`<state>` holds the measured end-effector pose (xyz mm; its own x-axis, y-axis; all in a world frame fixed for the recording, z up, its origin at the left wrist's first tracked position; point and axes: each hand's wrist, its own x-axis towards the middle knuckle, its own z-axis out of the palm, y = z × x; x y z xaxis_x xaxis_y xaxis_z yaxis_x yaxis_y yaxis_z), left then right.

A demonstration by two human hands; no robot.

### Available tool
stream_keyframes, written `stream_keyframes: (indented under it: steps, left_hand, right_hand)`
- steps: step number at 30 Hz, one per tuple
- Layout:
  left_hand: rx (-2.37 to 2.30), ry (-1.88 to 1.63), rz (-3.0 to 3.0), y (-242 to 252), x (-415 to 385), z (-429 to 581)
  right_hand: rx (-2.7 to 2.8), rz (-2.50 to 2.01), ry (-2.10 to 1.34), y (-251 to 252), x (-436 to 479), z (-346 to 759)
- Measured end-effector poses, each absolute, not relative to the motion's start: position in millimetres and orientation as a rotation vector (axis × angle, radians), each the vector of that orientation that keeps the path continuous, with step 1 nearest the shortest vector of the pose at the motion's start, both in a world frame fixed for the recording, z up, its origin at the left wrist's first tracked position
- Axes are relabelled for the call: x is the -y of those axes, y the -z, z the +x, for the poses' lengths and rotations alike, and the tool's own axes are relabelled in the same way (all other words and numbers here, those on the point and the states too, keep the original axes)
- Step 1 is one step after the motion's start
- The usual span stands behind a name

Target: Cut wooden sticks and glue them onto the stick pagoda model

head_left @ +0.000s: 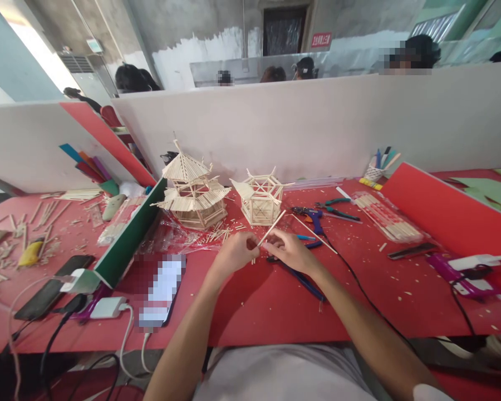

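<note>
Judged to be readying one stick (275, 223), held above the tabletop (254, 320) before one open frame (263, 210) and one pavilion (192, 199). Pinching it in left grip (236, 252); unable to tell whether grasping with right grip (291, 250). Calling next, probably, for steady alignment. Also counted: one glue gun (316, 220), two pliers (307, 283).

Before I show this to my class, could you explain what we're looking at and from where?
No machine here: a person works with two bare hands, filmed by a camera worn on the head, looking forward and down. The left hand pinches a thin wooden stick; the right hand is close beside it, its grip unclear. On the red table, beyond the hands, stand a roofed stick model and an open stick frame. Pliers lie nearer the right hand, a phone nearer the left.
</note>
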<state>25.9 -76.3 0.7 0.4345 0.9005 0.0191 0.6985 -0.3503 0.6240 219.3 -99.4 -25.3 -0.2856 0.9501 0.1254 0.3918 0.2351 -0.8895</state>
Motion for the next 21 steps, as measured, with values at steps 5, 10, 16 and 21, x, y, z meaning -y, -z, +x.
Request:
stream_keyframes:
  steps: [5,10,16,21]
  left_hand:
    - [-1.259,-0.588,2.166,3,82,36]
    - [-1.293,-0.528,2.184,7,81,36]
    - [-1.298,-0.606,2.148,11,73,32]
    - [-1.158,-0.762,2.051,18,67,31]
  right_hand:
    - [1.603,-1.152,-1.090,31,96,212]
    - [1.516,-1.132,-1.060,30,91,218]
    - [1.344,-1.056,-1.177,37,83,229]
    - [1.356,-1.052,-1.201,40,82,227]
